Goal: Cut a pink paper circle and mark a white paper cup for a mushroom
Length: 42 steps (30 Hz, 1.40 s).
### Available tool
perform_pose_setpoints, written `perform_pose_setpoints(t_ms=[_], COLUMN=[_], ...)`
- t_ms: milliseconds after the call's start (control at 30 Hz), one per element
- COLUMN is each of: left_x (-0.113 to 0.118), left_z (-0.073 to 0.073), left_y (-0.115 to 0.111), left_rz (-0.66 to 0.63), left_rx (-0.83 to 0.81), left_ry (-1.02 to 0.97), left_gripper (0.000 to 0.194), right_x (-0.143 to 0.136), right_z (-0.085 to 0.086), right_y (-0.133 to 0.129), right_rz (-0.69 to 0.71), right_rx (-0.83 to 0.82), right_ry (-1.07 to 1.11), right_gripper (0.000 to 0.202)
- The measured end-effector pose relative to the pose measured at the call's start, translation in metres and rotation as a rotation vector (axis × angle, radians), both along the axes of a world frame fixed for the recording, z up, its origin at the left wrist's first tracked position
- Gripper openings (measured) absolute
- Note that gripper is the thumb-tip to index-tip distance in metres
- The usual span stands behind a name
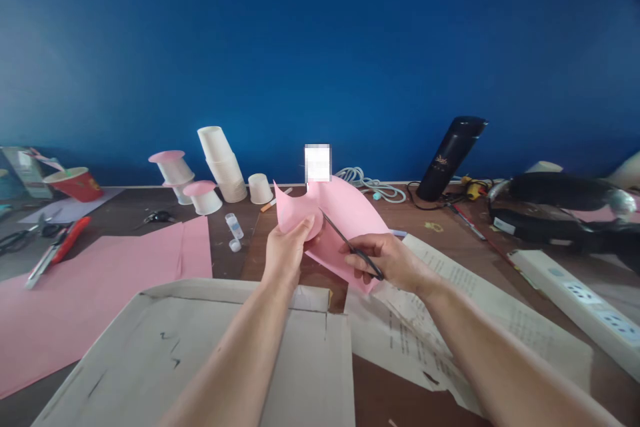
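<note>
A sheet of pink paper [350, 203] is held up above the desk, with a curved cut running into it. My left hand [290, 243] pinches the sheet near a rounded part, thumb on top. The fingers of my right hand [383, 257] are closed round the handles of dark scissors [345, 237], whose blades reach up and left to the cut edge. The lower corner of the paper hangs beneath the right hand. Whether the blades are fully together I cannot tell.
White paper cups [227, 170] stand stacked at the back; nearby cups carry pink paper discs [200, 188]. A box cutter [57, 250] lies on pink sheets [125, 257] at left. A black flask [450, 157], power strip [585, 300], printed papers [480, 307] and a white board [200, 353] surround the arms.
</note>
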<state>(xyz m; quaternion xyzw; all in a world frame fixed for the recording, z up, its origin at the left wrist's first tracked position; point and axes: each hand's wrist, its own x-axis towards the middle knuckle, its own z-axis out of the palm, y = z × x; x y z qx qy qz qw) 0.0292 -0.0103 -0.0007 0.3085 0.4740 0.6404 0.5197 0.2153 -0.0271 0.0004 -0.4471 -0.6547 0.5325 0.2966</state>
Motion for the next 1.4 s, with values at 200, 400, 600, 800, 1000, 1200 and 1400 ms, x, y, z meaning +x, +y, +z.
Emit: perform_pose_setpoints(t_ms=[200, 400, 600, 800, 1000, 1200, 1400], left_x=[-0.001, 0.001, -0.001, -0.007, -0.010, -0.006, -0.002], left_z=[-0.004, -0.001, 0.020, 0.022, 0.022, 0.033, 0.034], left_y=[0.001, 0.000, -0.016, -0.025, -0.030, -0.032, -0.031], left_rz=[0.014, 0.046, 0.106, 0.400, 0.482, 0.167, -0.002], left_rx=[0.033, 0.085, 0.201, 0.477, 0.666, 0.256, 0.136], left_ry=[0.035, 0.119, 0.260, 0.628, 0.809, 0.494, 0.447], left_gripper=[0.047, 0.048, 0.040, 0.027, 0.020, 0.031, 0.036], right_x=[-0.001, -0.007, -0.016, -0.019, -0.011, -0.012, -0.016], right_z=[0.000, 0.015, 0.025, 0.024, 0.017, 0.008, 0.008], right_y=[0.000, 0.001, -0.003, -0.012, -0.015, -0.013, -0.013], right_rz=[0.024, 0.013, 0.008, 0.058, 0.131, 0.017, 0.026], right_rx=[0.021, 0.027, 0.023, 0.091, 0.157, 0.137, 0.201], right_ry=[-0.013, 0.034, 0.142, 0.269, 0.311, 0.347, 0.344], right_gripper=[0.043, 0.040, 0.041, 0.037, 0.037, 0.036, 0.039])
